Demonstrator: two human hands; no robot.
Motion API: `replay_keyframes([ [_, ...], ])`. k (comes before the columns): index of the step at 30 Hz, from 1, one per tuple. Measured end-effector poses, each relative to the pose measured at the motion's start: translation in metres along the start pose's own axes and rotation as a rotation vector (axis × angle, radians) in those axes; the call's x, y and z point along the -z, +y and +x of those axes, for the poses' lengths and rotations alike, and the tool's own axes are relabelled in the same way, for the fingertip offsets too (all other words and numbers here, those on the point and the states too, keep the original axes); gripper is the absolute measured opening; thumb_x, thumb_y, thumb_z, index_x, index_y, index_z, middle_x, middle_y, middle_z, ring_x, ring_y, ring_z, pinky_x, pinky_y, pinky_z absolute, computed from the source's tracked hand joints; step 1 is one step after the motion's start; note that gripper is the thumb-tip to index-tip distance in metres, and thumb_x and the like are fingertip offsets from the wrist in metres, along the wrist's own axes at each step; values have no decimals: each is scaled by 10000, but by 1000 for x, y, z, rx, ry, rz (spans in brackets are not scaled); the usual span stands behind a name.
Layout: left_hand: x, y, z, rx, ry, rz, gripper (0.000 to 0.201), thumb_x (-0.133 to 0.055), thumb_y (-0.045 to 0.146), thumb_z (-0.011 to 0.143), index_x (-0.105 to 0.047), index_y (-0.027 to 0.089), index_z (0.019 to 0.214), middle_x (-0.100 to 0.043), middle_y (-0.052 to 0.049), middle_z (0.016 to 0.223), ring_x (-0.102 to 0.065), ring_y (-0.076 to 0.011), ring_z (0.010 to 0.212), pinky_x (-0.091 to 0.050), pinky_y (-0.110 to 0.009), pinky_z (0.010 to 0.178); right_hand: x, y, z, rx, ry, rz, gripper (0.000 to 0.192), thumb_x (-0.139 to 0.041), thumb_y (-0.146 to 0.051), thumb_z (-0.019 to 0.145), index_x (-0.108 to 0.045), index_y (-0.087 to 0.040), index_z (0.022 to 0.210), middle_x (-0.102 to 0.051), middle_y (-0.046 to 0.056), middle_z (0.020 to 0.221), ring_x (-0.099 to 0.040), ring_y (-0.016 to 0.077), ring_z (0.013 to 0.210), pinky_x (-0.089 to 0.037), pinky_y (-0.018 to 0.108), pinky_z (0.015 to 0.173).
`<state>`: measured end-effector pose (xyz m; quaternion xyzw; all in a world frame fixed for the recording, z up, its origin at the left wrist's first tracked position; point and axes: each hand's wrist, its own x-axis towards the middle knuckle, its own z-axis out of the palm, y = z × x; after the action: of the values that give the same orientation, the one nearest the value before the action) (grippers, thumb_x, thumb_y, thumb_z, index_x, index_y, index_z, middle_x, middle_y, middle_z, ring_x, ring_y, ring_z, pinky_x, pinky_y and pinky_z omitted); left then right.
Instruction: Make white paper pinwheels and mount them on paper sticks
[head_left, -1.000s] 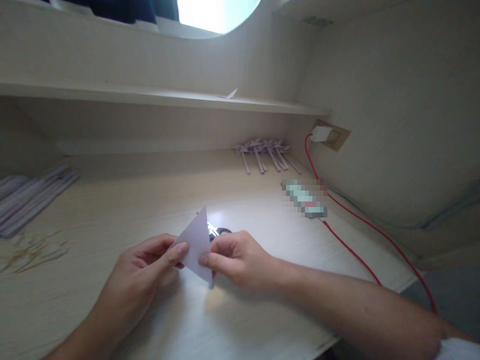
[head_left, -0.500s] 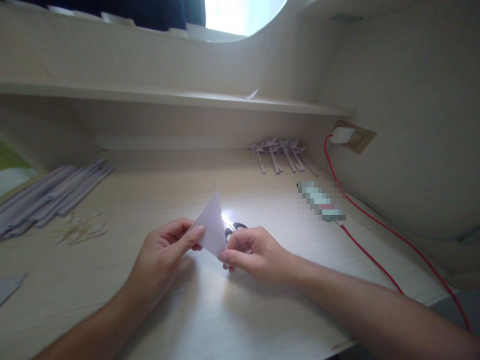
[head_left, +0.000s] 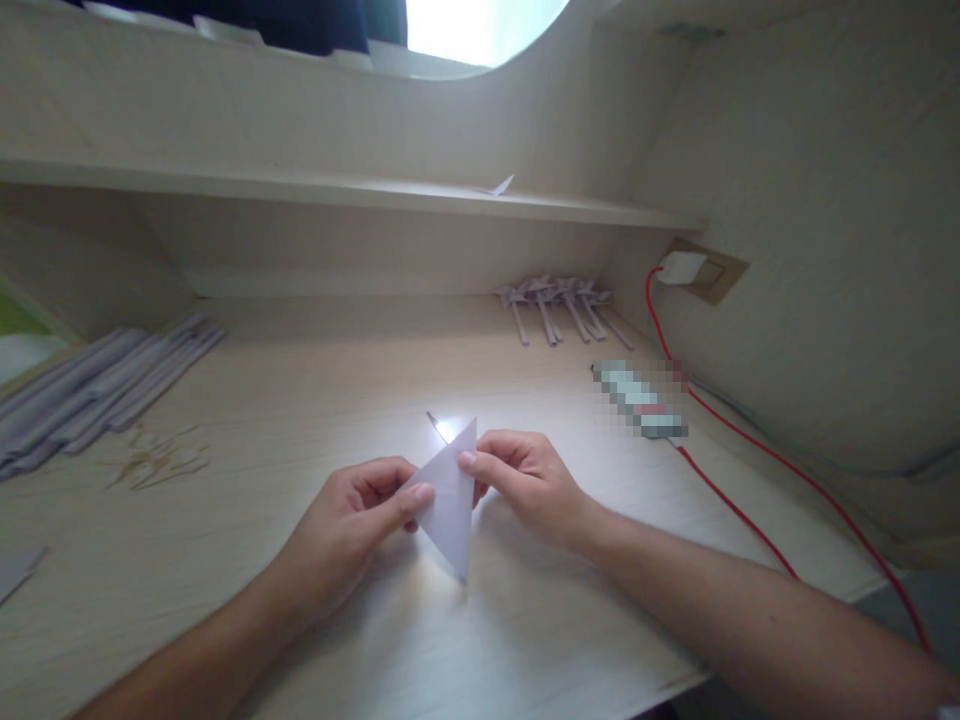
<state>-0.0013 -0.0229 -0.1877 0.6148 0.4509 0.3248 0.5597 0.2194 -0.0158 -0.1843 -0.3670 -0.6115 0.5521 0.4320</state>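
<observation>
A white sheet of paper folded into a triangle (head_left: 450,508) is held between both hands above the desk. My left hand (head_left: 367,515) pinches its left corner, thumb on the near face. My right hand (head_left: 521,485) grips the upper right edge between thumb and fingers. Behind the paper lies a pair of scissors (head_left: 438,425); only a shiny blade shows, and the handles are hidden by the paper and my right hand.
Rolled paper tubes (head_left: 112,390) are stacked at the left beside scattered thin strips (head_left: 157,458). Several paper pinwheels (head_left: 559,300) lie at the back right. A blurred phone (head_left: 641,400) with a red cable (head_left: 739,513) is on the right. Some paper (head_left: 19,572) lies at the left edge.
The triangle has been turned, so one corner now points down toward me. My right hand has moved from the lower corner up to the right edge. The scissors' handles are now covered.
</observation>
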Motion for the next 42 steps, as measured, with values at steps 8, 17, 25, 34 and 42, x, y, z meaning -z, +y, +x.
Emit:
replay_keyframes([
  [8, -1, 3, -1, -2, -23, 5, 422, -745, 564, 847, -689, 179, 684, -558, 8, 659, -486, -140, 643, -366, -229, 588, 4, -1, 3, -15, 51, -14, 353, -666, -384, 951, -687, -163, 676, -671, 19, 637, -655, 139, 617, -531, 262, 615],
  [17, -1, 8, 0, 8, 19, 31, 411, -757, 563, 788, -686, 183, 647, -558, -2, 635, -498, -152, 623, -367, -231, 564, 5, 2, 5, -24, 58, 45, 363, -679, -415, 932, -694, -159, 674, -672, 19, 612, -647, 134, 580, -540, 264, 597],
  [25, 0, 8, 0, -24, 24, 40, 398, -749, 552, 806, -694, 192, 646, -562, -4, 640, -508, -153, 626, -378, -226, 560, 4, 4, 5, -32, 56, 88, 396, -680, -466, 930, -682, -158, 681, -666, 15, 613, -644, 129, 567, -538, 258, 582],
  [34, 3, 5, 0, -54, 80, -27, 356, -760, 544, 850, -757, 210, 725, -663, -17, 694, -572, -162, 668, -441, -228, 616, 0, 6, 1, -89, -135, 0, 379, -729, -466, 911, -680, -156, 699, -649, 2, 651, -592, 112, 609, -458, 247, 610],
  [42, 5, -1, 0, -55, 154, -110, 298, -785, 497, 867, -782, 211, 784, -718, -20, 748, -612, -165, 704, -478, -232, 646, -3, 11, -3, -128, -208, -56, 312, -705, -391, 937, -686, -154, 735, -636, -5, 670, -558, 112, 623, -416, 249, 605],
])
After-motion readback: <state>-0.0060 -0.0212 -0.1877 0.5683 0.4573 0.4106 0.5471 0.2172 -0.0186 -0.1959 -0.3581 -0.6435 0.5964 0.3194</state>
